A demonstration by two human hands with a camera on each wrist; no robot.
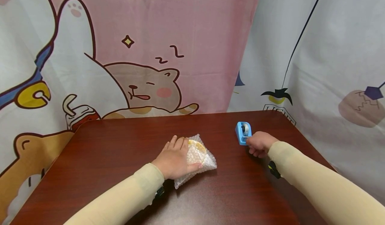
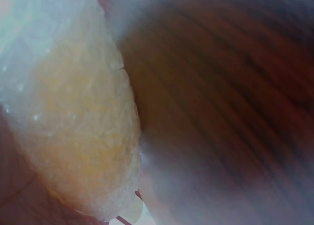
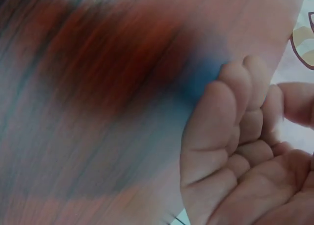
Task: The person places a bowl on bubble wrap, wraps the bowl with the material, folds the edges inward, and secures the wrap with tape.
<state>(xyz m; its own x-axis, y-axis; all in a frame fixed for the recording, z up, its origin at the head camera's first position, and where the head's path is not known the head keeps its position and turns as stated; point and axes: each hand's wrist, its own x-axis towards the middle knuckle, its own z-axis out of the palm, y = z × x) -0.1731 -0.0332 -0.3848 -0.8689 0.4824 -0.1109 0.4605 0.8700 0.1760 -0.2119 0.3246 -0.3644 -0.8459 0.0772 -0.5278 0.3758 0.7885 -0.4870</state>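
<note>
A bubble-wrapped package (image 1: 207,161) lies on the table, with something yellow-rimmed showing through the wrap. My left hand (image 1: 174,158) rests on its left side, fingers straight and thumb spread across the near part. The bubble wrap (image 2: 83,87) fills the left of the left wrist view. Farther right stands a light-blue tape dispenser (image 1: 239,133) holding a roll of clear tape (image 1: 245,129). My right hand (image 1: 261,143) is at its near end, thumb and forefinger pinching the tape end. In the right wrist view the other fingers (image 3: 216,122) curl loosely; the tape itself is hard to make out.
The dark red-brown wooden table (image 1: 120,165) reaches back to a cartoon-printed curtain (image 1: 207,51). Another white printed cloth (image 1: 340,68) hangs along the right side, close to the table's right edge.
</note>
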